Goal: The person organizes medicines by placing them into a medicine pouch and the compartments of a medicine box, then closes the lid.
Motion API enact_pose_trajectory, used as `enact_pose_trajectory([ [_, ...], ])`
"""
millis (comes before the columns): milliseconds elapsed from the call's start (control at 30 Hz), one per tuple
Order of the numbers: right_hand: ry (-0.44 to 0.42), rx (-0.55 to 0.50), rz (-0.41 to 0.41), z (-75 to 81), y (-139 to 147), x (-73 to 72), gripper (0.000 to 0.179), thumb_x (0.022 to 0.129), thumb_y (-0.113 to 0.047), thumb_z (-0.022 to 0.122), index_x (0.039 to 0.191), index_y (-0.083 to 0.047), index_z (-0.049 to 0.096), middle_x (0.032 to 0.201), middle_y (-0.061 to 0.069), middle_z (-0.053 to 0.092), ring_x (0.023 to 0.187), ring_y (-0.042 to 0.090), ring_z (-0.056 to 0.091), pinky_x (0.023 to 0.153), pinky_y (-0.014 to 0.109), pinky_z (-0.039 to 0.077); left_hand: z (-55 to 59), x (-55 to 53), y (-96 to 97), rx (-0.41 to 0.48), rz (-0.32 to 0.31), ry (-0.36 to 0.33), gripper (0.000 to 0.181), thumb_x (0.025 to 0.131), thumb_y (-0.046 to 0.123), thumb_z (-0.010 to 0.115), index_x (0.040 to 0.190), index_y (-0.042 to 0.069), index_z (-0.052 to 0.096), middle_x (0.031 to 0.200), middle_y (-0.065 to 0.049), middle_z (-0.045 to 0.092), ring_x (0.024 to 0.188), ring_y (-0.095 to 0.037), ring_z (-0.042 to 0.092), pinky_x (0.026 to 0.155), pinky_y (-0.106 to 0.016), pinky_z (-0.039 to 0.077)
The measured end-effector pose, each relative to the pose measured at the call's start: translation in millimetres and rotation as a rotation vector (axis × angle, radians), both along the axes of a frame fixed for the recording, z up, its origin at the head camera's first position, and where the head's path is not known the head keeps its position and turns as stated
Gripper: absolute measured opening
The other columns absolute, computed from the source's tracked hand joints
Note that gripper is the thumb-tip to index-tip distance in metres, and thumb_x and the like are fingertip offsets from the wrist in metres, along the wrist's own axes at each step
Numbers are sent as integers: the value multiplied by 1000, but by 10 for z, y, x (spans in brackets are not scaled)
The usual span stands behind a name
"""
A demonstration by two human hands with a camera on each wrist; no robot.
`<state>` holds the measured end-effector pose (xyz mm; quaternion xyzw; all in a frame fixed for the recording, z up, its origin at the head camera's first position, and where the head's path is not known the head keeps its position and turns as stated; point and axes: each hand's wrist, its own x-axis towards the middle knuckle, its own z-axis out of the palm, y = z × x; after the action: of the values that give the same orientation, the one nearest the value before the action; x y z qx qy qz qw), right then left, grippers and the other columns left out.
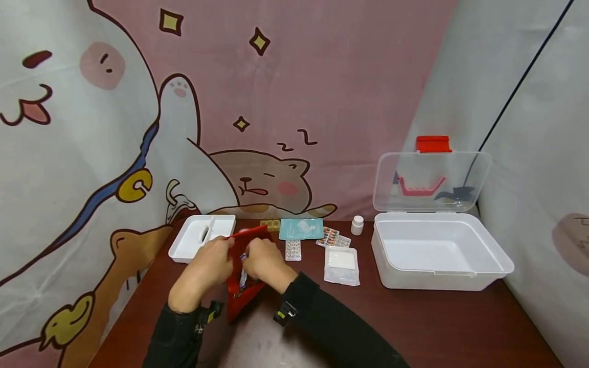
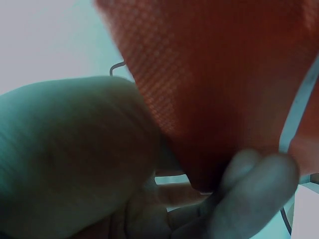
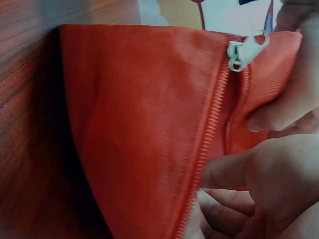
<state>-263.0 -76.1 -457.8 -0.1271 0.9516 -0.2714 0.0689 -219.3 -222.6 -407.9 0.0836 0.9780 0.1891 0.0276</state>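
Note:
A red zip pouch (image 1: 236, 305) stands up from the table, its zipper undone. My left hand (image 1: 207, 270) grips the pouch's edge, with the thumb on its side in the left wrist view, where red fabric (image 2: 214, 74) fills much of the frame. My right hand (image 1: 267, 259) reaches into the pouch's mouth. In the right wrist view its thumb and fingers (image 3: 227, 169) go in past the zipper, below the metal zip pull (image 3: 245, 51); what the fingertips touch is hidden. A small white-and-blue item (image 1: 243, 278) shows inside the pouch.
Behind the hands lie a white divided tray (image 1: 189, 244), a teal packet (image 1: 301, 229), blister packs (image 1: 293, 250) and a white gauze packet (image 1: 342, 266). A white bottle (image 1: 357, 225) stands farther back. At right sits an open white box (image 1: 423, 278) with a raised clear lid.

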Motion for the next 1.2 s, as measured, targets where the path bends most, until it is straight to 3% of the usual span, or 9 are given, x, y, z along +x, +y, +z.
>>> enact_pose_trajectory([
  [133,10,14,16,-67,-40,-4,37,94,-17,76,61,-17,58,64,-2,53,64,18,55,58,33,44,-5,12,4,1,-5,14,49,97,1,60,145,-9,66,137,-28,69,119,-41,71,101,-58,60],
  [233,15,21,37,-106,-64,-25,35,94,-17,77,62,-17,62,65,-2,58,66,18,59,61,35,50,-5,22,3,-2,-15,30,49,96,0,60,143,-9,67,135,-28,70,119,-42,71,101,-58,60],
  [300,37,44,44,-220,-98,-87,29,93,-19,77,65,-19,67,68,-2,63,67,18,60,64,37,53,-8,25,1,-5,-19,39,48,96,0,60,142,-9,67,134,-28,70,119,-42,71,100,-57,60],
  [467,39,92,39,-211,-107,-66,17,94,-22,79,79,-16,74,78,2,69,70,20,62,68,38,56,-13,28,3,3,-18,29,49,96,0,60,143,-10,66,136,-29,70,120,-42,71,102,-58,59],
  [533,39,96,35,-85,-76,19,17,96,-23,80,83,-12,75,81,5,71,71,21,63,69,37,57,-11,30,7,6,-13,21,49,96,0,60,144,-10,66,137,-28,69,120,-41,71,102,-58,59],
  [633,66,105,22,-48,-69,47,22,99,-27,78,82,-14,74,83,5,71,72,21,63,68,36,55,-4,28,12,3,-7,18,48,96,0,61,144,-9,66,136,-28,70,119,-40,71,102,-58,59],
  [833,78,-7,57,72,39,80,30,104,-29,72,77,-18,72,68,-1,61,63,18,58,57,32,46,-1,19,3,1,0,15,48,96,1,63,143,-8,67,135,-27,70,115,-38,71,103,-59,60],
  [1033,167,-99,87,162,336,139,23,105,-32,71,93,-18,84,81,-5,75,73,13,64,68,30,51,-14,20,3,3,10,10,49,97,2,62,145,-9,65,138,-28,69,119,-40,72,106,-60,59],
  [1200,276,-174,47,159,708,139,21,104,-30,70,97,-18,86,80,-5,76,74,14,61,69,31,49,-26,18,-2,10,23,13,50,95,1,61,144,-8,66,136,-27,70,117,-38,71,105,-60,59],
])
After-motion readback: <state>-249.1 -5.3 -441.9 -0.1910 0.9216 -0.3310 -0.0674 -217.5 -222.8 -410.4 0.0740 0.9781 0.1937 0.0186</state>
